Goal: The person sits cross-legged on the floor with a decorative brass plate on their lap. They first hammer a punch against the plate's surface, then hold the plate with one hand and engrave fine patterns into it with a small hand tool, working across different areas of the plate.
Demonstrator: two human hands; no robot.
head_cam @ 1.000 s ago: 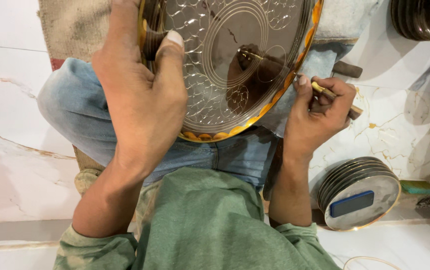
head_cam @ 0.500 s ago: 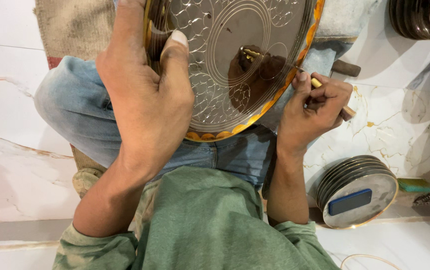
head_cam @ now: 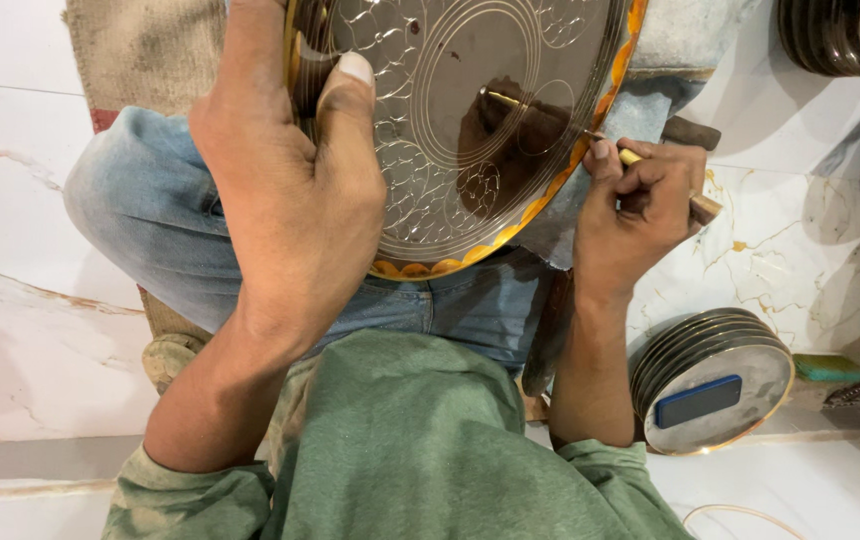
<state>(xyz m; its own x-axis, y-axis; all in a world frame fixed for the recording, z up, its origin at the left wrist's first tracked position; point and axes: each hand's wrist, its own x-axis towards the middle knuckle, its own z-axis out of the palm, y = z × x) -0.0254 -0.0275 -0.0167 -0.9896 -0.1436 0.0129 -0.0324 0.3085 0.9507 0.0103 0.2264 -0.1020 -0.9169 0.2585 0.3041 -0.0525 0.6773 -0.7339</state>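
**Engraving a round metal plate on the lap**

The left hand (head_cam: 280, 190) grips the near-left rim of a large round metal plate (head_cam: 450, 120), its fingers closed over the edge: the thumb lies flat on the patterned face while the other fingers wrap behind the plate, out of sight. The plate rests tilted on the person's lap, against blue jeans (head_cam: 140, 210), its shiny face cut with concentric rings and looping petal lines, its rim banded in orange-gold.

The right hand (head_cam: 640, 210) is bunched tight around a slim brass-coloured tool (head_cam: 650, 165); fingers and thumb are pressed together on the shaft, with no gap between them. The tool's tip reaches past the fingertips to the plate's right rim, and its butt sticks out behind the knuckles.

Below the right hand's fingers, on the white marble floor (head_cam: 30, 340), leans a stack of similar plates (head_cam: 715, 375) with a dark blue block lying on the top one. More stacked plates (head_cam: 840, 35) stand beyond the right fingers.
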